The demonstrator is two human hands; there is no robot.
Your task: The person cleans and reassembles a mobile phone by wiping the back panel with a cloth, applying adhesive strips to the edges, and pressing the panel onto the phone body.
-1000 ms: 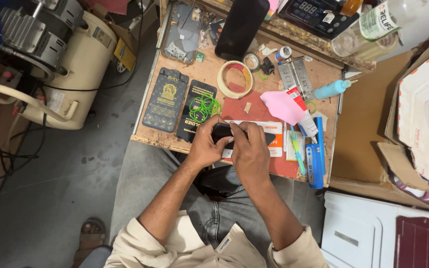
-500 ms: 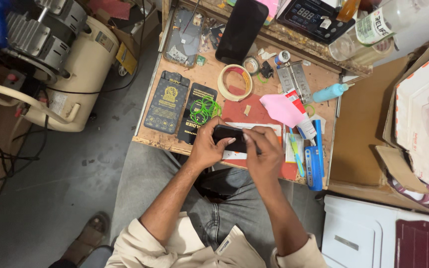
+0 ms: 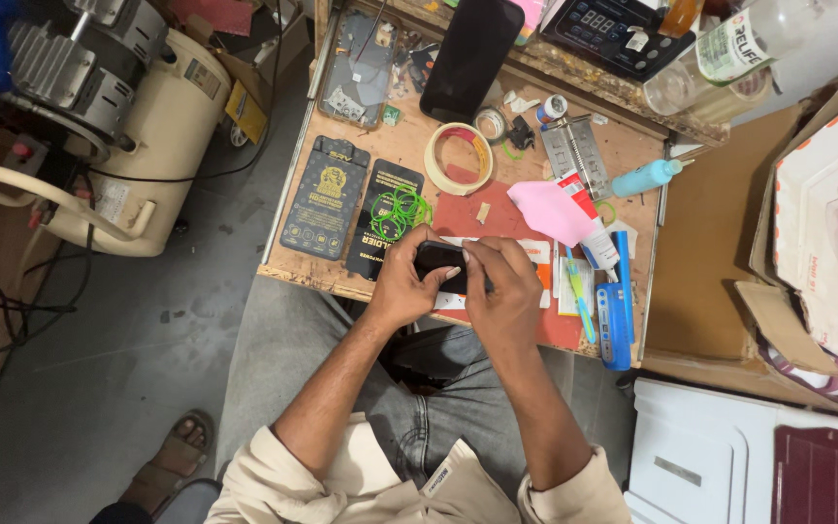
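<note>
A small black phone [image 3: 435,258] is held between both my hands just above the near edge of a small wooden workbench [image 3: 409,155]. My left hand [image 3: 402,281] grips its left end. My right hand [image 3: 501,289] covers its right part, fingers curled over it. Under my hands lie a red mat [image 3: 467,213] and a white box with an orange stripe [image 3: 535,254]. A bunch of green rubber bands [image 3: 398,210] lies just left of my hands.
Two dark flat packets [image 3: 325,197] lie at the bench's left. A tape roll [image 3: 459,159], a pink cloth [image 3: 552,211], a blue bottle [image 3: 644,179], blue tools [image 3: 615,309] and a black phone [image 3: 471,56] lie farther back. A cream compressor [image 3: 118,136] stands left; cardboard boxes [image 3: 700,243] right.
My hands have shifted slightly on the small phone; my right hand has slid more over its right end. The camera view has drifted a little.
</note>
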